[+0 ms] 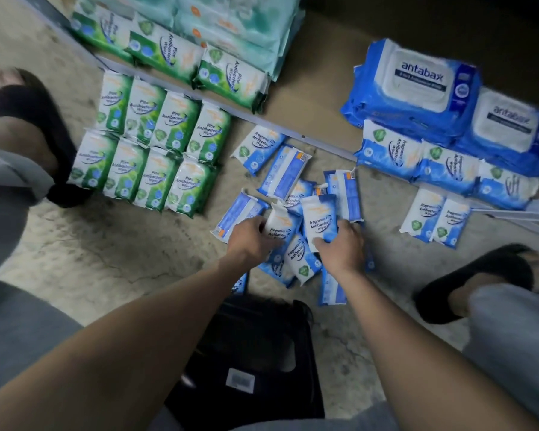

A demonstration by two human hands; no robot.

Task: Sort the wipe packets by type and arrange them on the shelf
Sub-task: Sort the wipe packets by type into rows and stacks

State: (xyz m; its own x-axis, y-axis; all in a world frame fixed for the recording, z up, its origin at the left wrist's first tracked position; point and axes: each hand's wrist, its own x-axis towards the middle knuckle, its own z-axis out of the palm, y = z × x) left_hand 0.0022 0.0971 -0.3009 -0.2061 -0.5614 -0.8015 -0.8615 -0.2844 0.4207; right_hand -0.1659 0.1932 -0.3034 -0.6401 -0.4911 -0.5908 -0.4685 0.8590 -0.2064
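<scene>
A loose heap of blue fragrance-free wipe packets [288,178] lies on the concrete floor in front of the low shelf [318,98]. My left hand [251,236] grips one blue packet [277,222] at the heap's left side. My right hand [343,245] holds another blue packet [318,217] lifted off the heap. Green pine wipe packets [150,157] sit in two neat rows on the floor to the left. More green packets [168,54] stand on the shelf. Blue packets [445,169] line the shelf's right front, below large antabax packs [414,79].
Two blue packets [434,219] lie side by side on the floor at the right. A black stool or crate [252,365] sits between my knees. My feet in black sandals rest at far left [28,126] and right [476,281]. Pale teal packs [231,20] are stacked at the shelf's back.
</scene>
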